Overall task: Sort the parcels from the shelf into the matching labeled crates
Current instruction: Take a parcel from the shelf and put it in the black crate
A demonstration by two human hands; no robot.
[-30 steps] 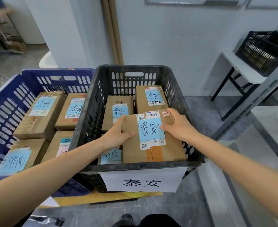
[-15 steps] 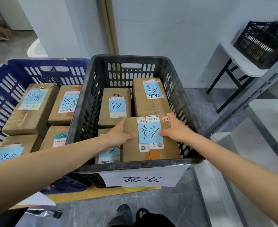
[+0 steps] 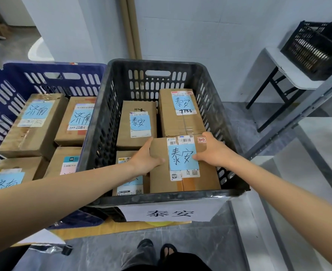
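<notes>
A cardboard parcel (image 3: 186, 180) with a blue handwritten 泰安 note sits at the front right of the black crate (image 3: 161, 196), which carries a white 泰安 label (image 3: 170, 213). My left hand (image 3: 145, 160) grips the parcel's left edge, thumb on top. My right hand (image 3: 213, 151) grips its right far corner, thumb on the blue note. Three other 泰安 parcels lie in the crate: back left (image 3: 136, 124), back right (image 3: 182, 112), and front left (image 3: 130, 184), partly under my left wrist.
A blue crate (image 3: 6, 89) on the left holds several 济南 parcels (image 3: 34, 122). At the far right, another black crate (image 3: 316, 49) stands on a white folding table (image 3: 286, 71). A metal shelf frame (image 3: 298, 118) slants along the right. My feet (image 3: 157, 249) are below.
The parcel has come down lower into the black crate's front right space, both hands still holding it. My view shifted slightly closer over the crate.
</notes>
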